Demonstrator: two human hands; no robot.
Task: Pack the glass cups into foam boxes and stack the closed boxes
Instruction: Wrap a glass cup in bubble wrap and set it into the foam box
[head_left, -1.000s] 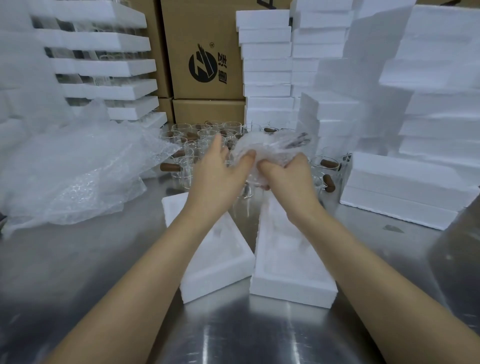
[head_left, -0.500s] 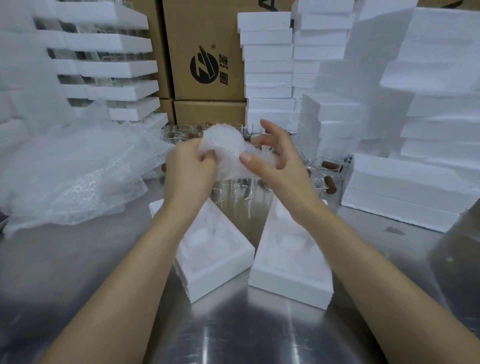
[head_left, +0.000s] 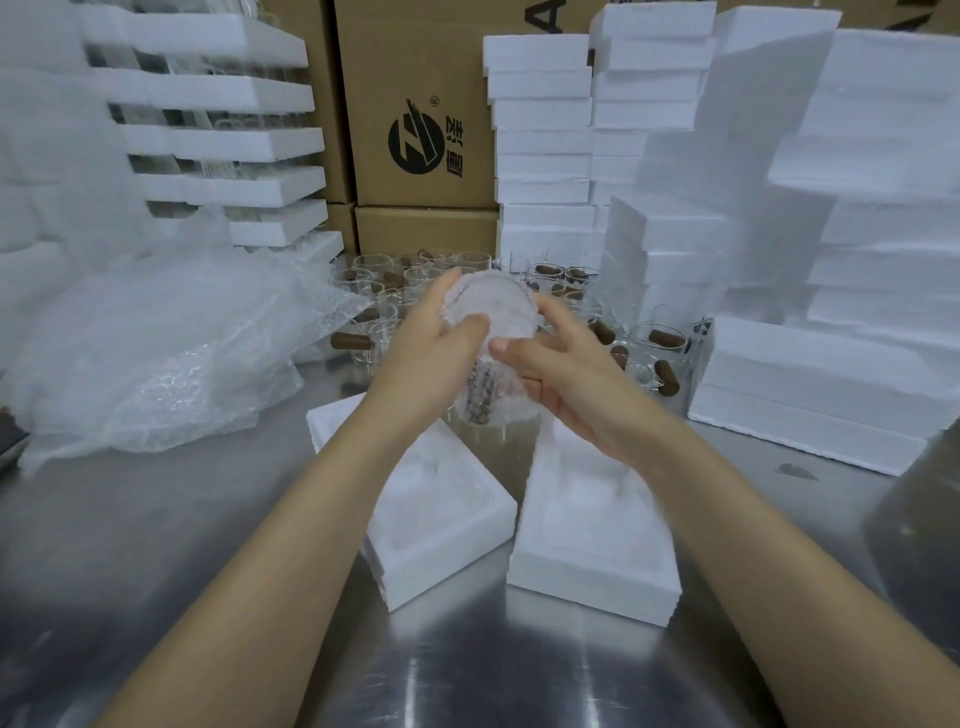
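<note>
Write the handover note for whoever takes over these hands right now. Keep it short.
Left hand and right hand both hold one bubble-wrapped glass cup above the left foam half and the right foam half, both open.
The halves look empty, though blurred.
Bare glass cups stand behind; bubble wrap pile at left; foam boxes stacked at right.
Done: this cup wrapped, or nearly.
Left: seat it, close the box, stack it, then the other cups.

Steel table (head_left: 156, 545) bears foam boxes (head_left: 592, 587) (open), cups (head_left: 644, 332).
</note>
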